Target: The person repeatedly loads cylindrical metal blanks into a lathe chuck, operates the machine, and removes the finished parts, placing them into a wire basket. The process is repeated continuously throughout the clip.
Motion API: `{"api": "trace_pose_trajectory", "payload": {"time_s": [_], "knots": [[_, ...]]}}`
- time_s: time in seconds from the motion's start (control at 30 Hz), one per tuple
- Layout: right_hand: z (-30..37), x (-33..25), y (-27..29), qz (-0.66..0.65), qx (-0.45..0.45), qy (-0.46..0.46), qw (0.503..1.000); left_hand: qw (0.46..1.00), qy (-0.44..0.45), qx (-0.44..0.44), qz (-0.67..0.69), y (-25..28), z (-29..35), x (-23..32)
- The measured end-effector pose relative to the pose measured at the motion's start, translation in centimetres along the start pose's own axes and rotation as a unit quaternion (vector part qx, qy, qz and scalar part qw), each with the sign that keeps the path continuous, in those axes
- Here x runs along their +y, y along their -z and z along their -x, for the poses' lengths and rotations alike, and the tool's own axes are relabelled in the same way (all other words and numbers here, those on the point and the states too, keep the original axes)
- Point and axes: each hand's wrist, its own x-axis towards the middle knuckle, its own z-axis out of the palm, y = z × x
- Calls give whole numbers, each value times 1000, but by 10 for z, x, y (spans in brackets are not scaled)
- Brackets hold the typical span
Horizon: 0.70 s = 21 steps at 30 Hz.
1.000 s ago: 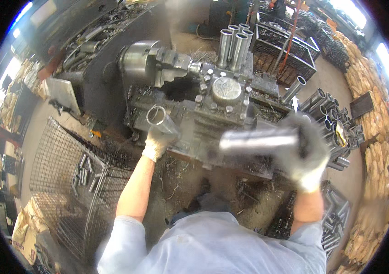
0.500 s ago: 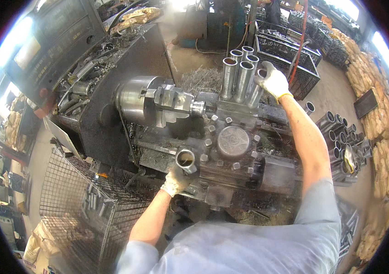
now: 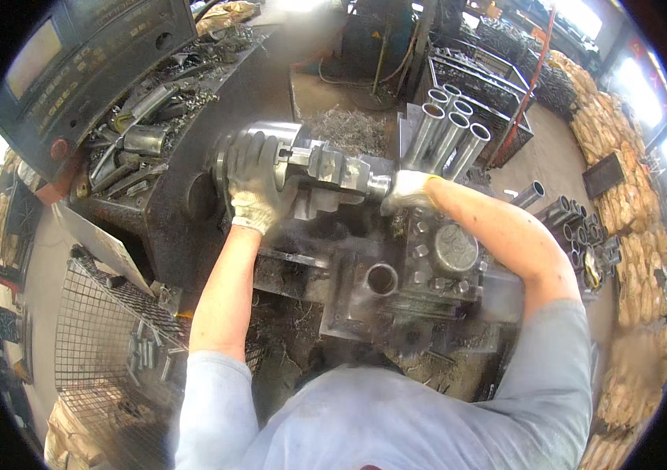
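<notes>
My left hand (image 3: 255, 168), in a glove with darkened fingers, lies with fingers stretched over the steel lathe chuck (image 3: 280, 133). Beyond it, the chuck's stepped jaws (image 3: 326, 162) surround a short shiny metal end (image 3: 379, 185). Beside that end is my gloved right hand (image 3: 410, 192), its fingers pointing down and mostly hidden; whether they grip anything is unclear. Just behind the right hand, several steel tubes (image 3: 445, 141) stand tilted in a cluster. One more tube (image 3: 383, 279) is upright on the near side of the carriage, touched by neither hand.
The bolted tool post (image 3: 456, 247) sits right of centre. Metal scraps cover the machine top (image 3: 145, 141) at left. A wire mesh basket (image 3: 90, 329) is near left. More tubes (image 3: 576, 223) stand at right, and a black crate (image 3: 478, 86) is at the back.
My left hand has left the upright tube and moved up onto the chuck. My right hand has let go of a tube in the cluster and come down left. The view has shifted.
</notes>
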Motion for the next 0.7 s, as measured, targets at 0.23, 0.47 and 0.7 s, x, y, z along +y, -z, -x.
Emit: {"api": "trace_pose_trajectory", "payload": {"time_s": [0.23, 0.47, 0.7], "knots": [[66, 33, 29, -483, 227, 34, 845, 1000, 19, -13, -12, -2, 12, -2], [12, -27, 63, 154, 434, 96, 882, 999, -11, 28, 13, -1, 5, 1], [-49, 20, 6, 99, 48, 164, 980, 1000, -3, 16, -13, -2, 5, 5]]}}
